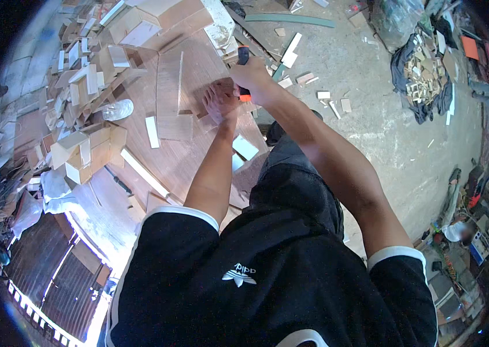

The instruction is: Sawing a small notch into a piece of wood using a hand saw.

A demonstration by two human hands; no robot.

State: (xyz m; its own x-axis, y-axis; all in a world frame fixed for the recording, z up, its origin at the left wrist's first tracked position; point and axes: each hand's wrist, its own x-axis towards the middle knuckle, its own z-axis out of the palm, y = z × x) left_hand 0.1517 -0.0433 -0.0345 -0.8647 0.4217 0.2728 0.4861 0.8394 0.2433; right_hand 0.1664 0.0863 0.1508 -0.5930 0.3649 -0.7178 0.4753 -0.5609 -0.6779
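My right hand (pixel 251 78) is closed around the black-and-orange handle (pixel 244 55) of a hand tool. An orange part shows below the fist, but I cannot make out a blade or working end. Close beside it, my left hand (pixel 221 101) lies flat with fingers spread, pressing on a brown wooden piece at the edge of the wood-topped work surface (pixel 198 61). A thin wooden panel (pixel 172 118) with a raised edge lies just left of that hand. Two white pieces (pixel 245 147) are near my left wrist.
Wooden box-like pieces (pixel 91 147) are heaped along the left. Among them lies a clear plastic bottle (pixel 118 110). White strips (pixel 152 132) rest on the surface. Offcuts (pixel 345 105) litter the concrete floor (pixel 395 150) at right, where a black sack of wood scraps (pixel 426 75) stands.
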